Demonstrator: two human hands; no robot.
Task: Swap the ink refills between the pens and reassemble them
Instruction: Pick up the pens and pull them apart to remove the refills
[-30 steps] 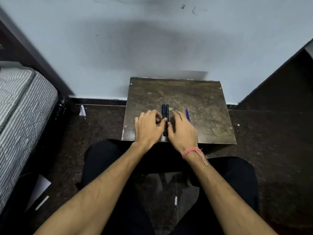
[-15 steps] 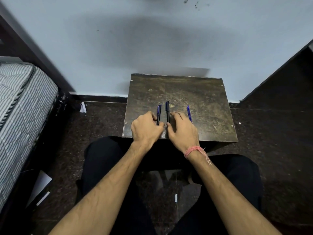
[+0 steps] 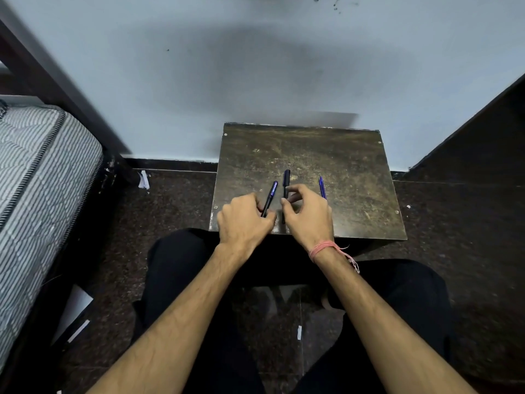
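1. The small dark table (image 3: 335,155) stands against the pale wall (image 3: 255,81), with its near edge just above the person's knees.
2. The left hand (image 3: 244,220) is near the table's front left edge. Its fingers are curled round the lower end of a blue pen (image 3: 270,198), which tilts up and to the right.
3. The right hand (image 3: 308,214) is just beside the left hand. Thumb and forefinger pinch a black pen (image 3: 285,183) about halfway along, and the pen points straight away from the person.
4. The two pens are close together but apart.
5. A thin blue refill (image 3: 322,187) lies on the table just right of the right hand.
6. The back half and right side of the table are bare wood.
7. A striped mattress (image 3: 37,172) edges the floor (image 3: 170,211) at far left, well apart from the table.
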